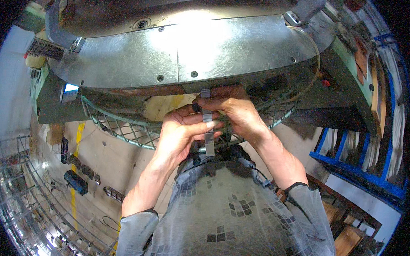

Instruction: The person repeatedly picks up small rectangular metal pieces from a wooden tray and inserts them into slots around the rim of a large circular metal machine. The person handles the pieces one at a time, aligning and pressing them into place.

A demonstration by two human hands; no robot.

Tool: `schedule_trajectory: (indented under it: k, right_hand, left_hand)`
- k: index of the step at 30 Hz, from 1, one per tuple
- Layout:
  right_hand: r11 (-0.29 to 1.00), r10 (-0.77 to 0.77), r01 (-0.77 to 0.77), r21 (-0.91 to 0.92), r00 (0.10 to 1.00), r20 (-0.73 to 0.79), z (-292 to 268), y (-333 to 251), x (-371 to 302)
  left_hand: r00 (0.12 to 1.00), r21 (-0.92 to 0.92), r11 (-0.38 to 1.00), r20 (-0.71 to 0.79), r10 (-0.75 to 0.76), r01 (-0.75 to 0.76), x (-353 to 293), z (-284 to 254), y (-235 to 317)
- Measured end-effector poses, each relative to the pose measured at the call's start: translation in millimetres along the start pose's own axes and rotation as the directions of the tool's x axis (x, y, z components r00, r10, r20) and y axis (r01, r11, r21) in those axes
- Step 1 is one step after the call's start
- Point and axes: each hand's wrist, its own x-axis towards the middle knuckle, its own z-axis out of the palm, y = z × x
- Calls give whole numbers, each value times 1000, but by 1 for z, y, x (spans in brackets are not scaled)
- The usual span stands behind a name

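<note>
A narrow, segmented metal strip [209, 148] stands nearly upright in the picture, in front of the curved metal worktop's near edge. Around its middle, the fingers and thumb of my left hand [179, 131] are closed on it. Higher up, my right hand [242, 113] pinches the same strip near its top end, with the fingertips partly hidden. A small dark rounded piece [196, 107] shows by the fingers of both hands; I cannot make out what it is. The strip's lower end hangs free below my left thumb, close to my shirt.
The shiny curved metal worktop [121, 60] spans the area ahead, with two grey brackets [58, 25] [306, 9] at its sides. Beneath it curves a green mesh guard [123, 124]. Blue racks [364, 158] stand at right; wire shelving [19, 179] and a dark blue box [76, 182] are at left.
</note>
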Motion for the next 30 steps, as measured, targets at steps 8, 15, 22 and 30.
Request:
schedule_trajectory:
  k: [8, 15, 22, 30]
  right_hand:
    - [957, -144, 146, -250, 989, 29, -4, -18, -17]
    - [947, -199, 204, -249, 979, 48, 2, -25, -46]
    - [957, -197, 208, -202, 978, 72, 8, -20, -60]
    - [958, -193, 203, -204, 979, 67, 12, -17, -62]
  left_hand:
    - [996, 127, 987, 23, 92, -94, -9, 6, -10]
    - [989, 85, 988, 76, 123, -129, -27, 15, -22]
    - [989, 69, 991, 97, 110, -117, -41, 15, -21]
    - [991, 56, 993, 89, 100, -106, -47, 14, -23]
